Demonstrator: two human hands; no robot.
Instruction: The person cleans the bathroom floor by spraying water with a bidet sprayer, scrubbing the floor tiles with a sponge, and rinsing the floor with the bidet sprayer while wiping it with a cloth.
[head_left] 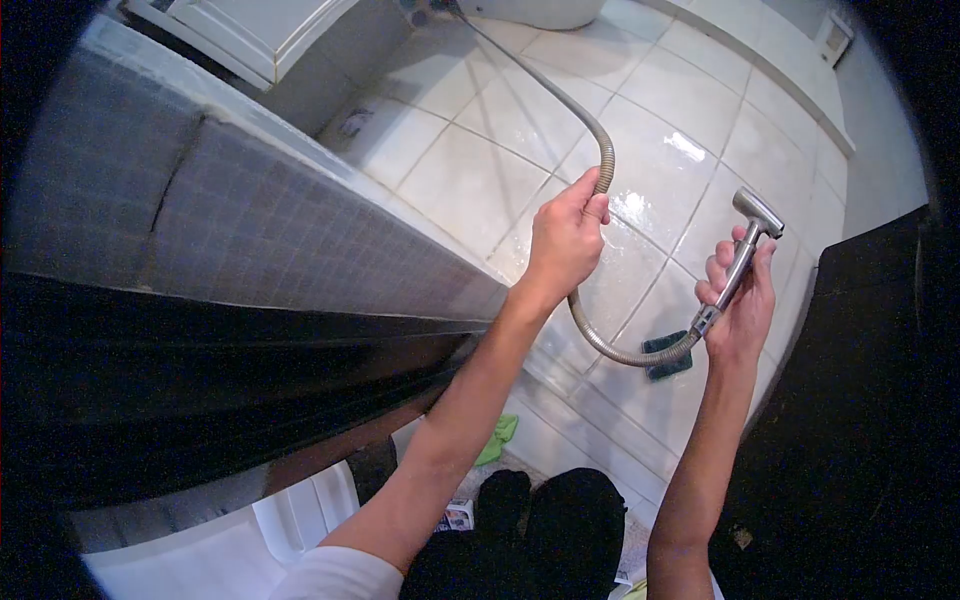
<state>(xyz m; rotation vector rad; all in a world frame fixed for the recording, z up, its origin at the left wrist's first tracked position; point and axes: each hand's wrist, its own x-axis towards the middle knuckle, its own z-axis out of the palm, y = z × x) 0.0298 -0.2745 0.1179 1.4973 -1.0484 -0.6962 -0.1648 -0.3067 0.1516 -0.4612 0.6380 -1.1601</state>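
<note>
One tiled wall (250, 190) stands well left of the dark green pad (672, 371), which lies on the tiled floor (690, 110). Left of the pad, nearer the person, lies a light green cloth (497, 440). Beyond the pad's left side, the left hand (568, 238) is closed around the metal hose (607, 158), which loops across the pad in view. Just right of the pad, the right hand (740, 312) wraps the handle of the metal sprayer (741, 260), its head above the fingers.

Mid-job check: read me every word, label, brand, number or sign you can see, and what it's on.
There is no readable text.
Small packet near the bottom edge: apparent print, too small and blurred to read.
Sprayer, hose, green pad: no legible lettering.
</note>
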